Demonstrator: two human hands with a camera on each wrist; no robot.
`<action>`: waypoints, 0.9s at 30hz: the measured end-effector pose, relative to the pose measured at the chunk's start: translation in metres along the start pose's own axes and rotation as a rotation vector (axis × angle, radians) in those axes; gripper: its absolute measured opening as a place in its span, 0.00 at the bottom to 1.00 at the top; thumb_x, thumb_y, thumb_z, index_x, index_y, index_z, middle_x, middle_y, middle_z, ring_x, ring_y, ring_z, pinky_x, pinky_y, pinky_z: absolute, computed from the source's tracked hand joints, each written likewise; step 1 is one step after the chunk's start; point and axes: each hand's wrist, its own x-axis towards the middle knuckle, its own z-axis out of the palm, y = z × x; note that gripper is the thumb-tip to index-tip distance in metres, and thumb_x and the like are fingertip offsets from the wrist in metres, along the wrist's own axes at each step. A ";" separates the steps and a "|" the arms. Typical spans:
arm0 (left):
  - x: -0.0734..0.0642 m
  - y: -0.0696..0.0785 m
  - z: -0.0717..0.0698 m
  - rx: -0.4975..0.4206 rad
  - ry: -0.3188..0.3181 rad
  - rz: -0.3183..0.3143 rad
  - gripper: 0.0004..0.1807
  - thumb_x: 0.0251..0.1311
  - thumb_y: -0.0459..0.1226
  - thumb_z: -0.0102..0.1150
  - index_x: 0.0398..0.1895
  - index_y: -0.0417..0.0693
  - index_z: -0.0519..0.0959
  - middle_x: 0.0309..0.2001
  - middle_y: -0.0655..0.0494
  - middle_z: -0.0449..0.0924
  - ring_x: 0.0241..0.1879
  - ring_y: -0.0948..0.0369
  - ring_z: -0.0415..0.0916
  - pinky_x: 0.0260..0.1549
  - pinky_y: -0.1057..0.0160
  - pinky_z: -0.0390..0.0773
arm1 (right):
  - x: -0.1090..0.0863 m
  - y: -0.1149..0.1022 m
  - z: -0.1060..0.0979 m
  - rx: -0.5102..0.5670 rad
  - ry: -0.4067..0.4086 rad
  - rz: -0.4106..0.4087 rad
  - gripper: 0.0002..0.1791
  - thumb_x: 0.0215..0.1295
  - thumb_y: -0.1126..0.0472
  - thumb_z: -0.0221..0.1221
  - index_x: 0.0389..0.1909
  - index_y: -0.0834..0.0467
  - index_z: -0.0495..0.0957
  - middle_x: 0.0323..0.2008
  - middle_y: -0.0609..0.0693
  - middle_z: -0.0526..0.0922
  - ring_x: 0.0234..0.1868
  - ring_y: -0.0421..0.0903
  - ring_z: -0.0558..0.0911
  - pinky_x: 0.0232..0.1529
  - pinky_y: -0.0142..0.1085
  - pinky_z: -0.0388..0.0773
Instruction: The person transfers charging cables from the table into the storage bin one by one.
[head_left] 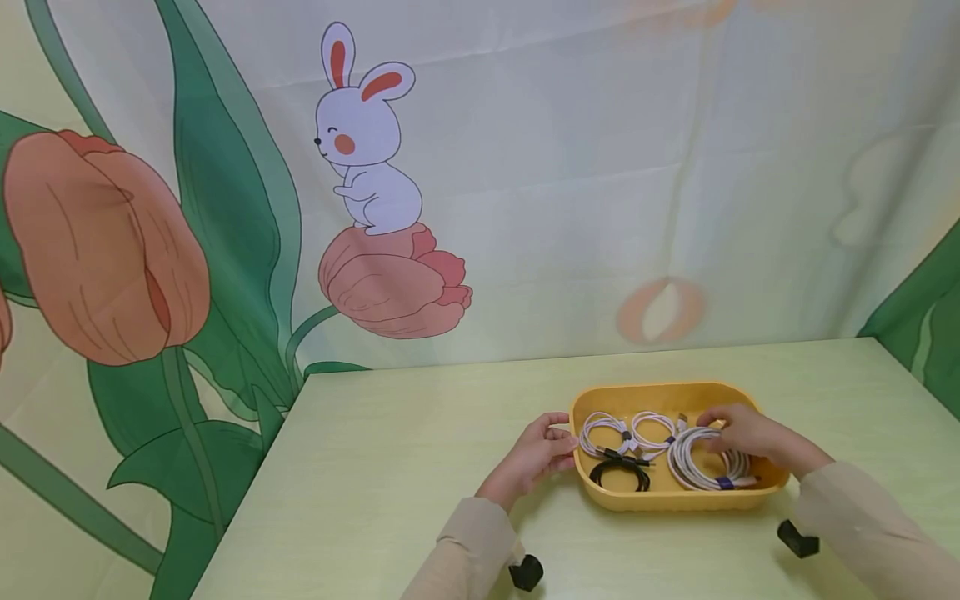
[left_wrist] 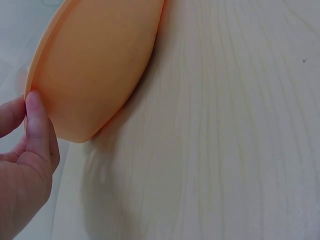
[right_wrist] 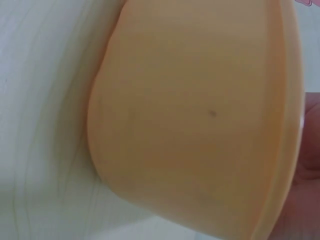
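Observation:
A yellow plastic basket (head_left: 622, 501) stands on the table with coiled cables inside. My left hand (head_left: 534, 458) pinches its left rim between thumb and fingers; the left wrist view shows the thumb (left_wrist: 37, 122) against the outer wall. Over the right side, my right hand (head_left: 746, 435) reaches in and holds the upper edge of a thick white cable coil (head_left: 678, 462) with a dark blue tie. Two thin white cables (head_left: 587, 433) and a black cable (head_left: 621, 488) lie at the left. In the right wrist view the basket wall (right_wrist: 190, 120) hides most of the hand (right_wrist: 307, 165).
The pale wood-grain table (head_left: 390, 467) extends left of and behind the basket. A printed curtain (head_left: 525, 208) with a rabbit and tulips hangs along the table's back edge. Small black pieces (head_left: 527, 573) are at both wrists.

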 end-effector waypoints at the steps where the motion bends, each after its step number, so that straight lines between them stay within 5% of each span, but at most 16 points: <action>1: 0.000 0.000 0.000 0.002 0.000 0.002 0.22 0.58 0.28 0.50 0.56 0.39 0.61 0.31 0.56 0.69 0.25 0.65 0.71 0.21 0.75 0.74 | -0.001 0.000 0.000 -0.001 -0.007 0.006 0.21 0.51 0.65 0.58 0.47 0.68 0.69 0.33 0.55 0.71 0.30 0.47 0.68 0.29 0.34 0.65; 10: 0.001 0.000 0.001 0.017 0.002 -0.003 0.22 0.57 0.29 0.51 0.55 0.40 0.62 0.32 0.55 0.69 0.25 0.65 0.70 0.21 0.75 0.74 | -0.004 -0.001 -0.002 -0.046 -0.018 0.039 0.24 0.51 0.60 0.61 0.47 0.70 0.69 0.40 0.60 0.74 0.36 0.49 0.69 0.36 0.37 0.69; 27: 0.001 0.002 0.001 0.018 -0.001 -0.012 0.21 0.57 0.28 0.50 0.55 0.38 0.62 0.31 0.56 0.69 0.25 0.65 0.70 0.22 0.75 0.74 | -0.003 -0.002 0.000 -0.091 0.025 0.077 0.25 0.51 0.56 0.62 0.43 0.70 0.71 0.37 0.59 0.75 0.35 0.48 0.70 0.37 0.37 0.69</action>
